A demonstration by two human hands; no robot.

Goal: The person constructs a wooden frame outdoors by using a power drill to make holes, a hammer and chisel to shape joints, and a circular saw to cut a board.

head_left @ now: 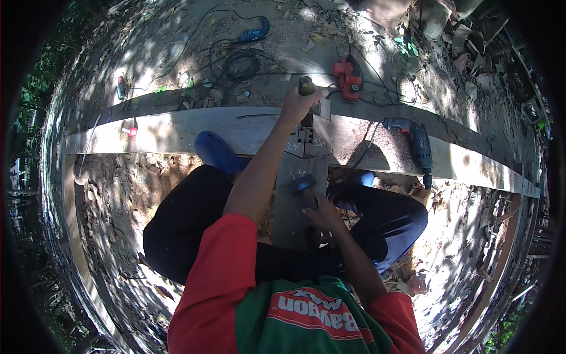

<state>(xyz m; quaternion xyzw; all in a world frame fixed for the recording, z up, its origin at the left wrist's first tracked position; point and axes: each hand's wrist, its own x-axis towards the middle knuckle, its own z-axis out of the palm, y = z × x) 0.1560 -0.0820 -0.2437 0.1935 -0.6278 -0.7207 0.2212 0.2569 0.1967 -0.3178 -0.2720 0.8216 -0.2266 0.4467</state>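
Left hand (299, 101) fist closed around chisel handle (306, 86), upright over notch in long board (177, 131). Right hand (323, 213) gripping hammer (305, 184), held low above the short cross plank (298, 206). Blue drill (417, 141) lies on the board, right side.

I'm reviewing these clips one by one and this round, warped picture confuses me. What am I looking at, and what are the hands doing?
This is one fisheye camera worn on a person's head, looking down, so straight edges bend. No machine: two bare hands. The left hand, arm stretched forward, grips a dark round tool handle above a long pale wooden beam. The right hand rests on a short grey plank that meets the beam, near a hammer-like tool; whether it grips that, I cannot tell. A blue power drill lies on the beam; a red power tool sits on the dirt beyond.
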